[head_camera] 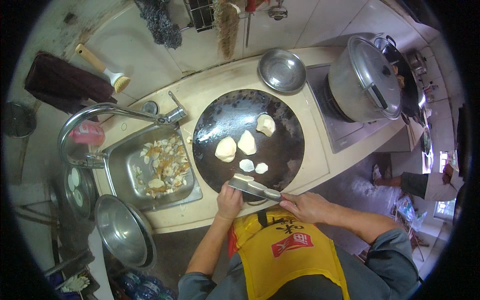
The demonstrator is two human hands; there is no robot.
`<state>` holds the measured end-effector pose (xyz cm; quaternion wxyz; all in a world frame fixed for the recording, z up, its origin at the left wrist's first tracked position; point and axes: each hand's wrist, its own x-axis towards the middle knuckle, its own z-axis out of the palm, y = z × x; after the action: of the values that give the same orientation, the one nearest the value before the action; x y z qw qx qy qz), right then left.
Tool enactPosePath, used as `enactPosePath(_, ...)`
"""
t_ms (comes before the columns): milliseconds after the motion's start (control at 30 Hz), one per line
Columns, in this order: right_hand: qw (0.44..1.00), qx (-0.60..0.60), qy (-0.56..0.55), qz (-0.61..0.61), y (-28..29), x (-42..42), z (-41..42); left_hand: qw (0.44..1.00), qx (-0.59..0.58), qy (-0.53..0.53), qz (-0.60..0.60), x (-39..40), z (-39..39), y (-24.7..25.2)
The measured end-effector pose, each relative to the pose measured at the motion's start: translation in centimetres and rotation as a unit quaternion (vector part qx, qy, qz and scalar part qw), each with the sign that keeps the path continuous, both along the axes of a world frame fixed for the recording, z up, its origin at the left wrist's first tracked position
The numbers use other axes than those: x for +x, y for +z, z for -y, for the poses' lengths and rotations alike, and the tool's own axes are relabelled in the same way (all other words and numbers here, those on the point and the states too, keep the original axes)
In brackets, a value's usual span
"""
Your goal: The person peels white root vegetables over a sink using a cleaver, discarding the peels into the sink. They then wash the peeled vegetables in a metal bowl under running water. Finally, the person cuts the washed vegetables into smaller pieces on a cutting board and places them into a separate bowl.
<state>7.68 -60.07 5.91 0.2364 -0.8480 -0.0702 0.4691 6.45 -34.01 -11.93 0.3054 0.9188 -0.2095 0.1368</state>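
My right hand (305, 207) grips the handle of a kitchen knife (250, 190), whose broad blade lies level over the near edge of a round dark cutting board (213, 112). Several pale slices (257, 185) of a peeled root vegetable rest along the blade. At the blade's far end is my left hand (230, 200), its fingers closed around the tip area; its exact hold is partly hidden. Peeled chunks (225, 149) lie farther up the board, with two small flat pieces (246, 165) nearer the knife.
Peelings (168, 161) fill part of the steel sink (131, 161) on the left, under a curved faucet (101, 108). Metal basins (120, 228) stand at the lower left. A steel bowl (282, 71) sits behind the board; a large lidded pot (345, 82) is on the stove. Another person's leg (390, 182) shows at right.
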Motion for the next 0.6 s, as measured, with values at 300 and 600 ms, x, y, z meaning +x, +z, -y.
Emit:
enactPosePath(300, 1.0, 0.0, 0.021, 0.001, -0.5, 1.2, -0.1, 1.0, 0.002, 0.02, -0.008, -0.1, 0.0, 0.3)
enactPosePath(600, 0.994, 0.09, -0.028, 0.053, -7.0, 2.9, -2.0, 0.994, -0.04, 0.079, -0.057, 0.1, 0.2, 1.2)
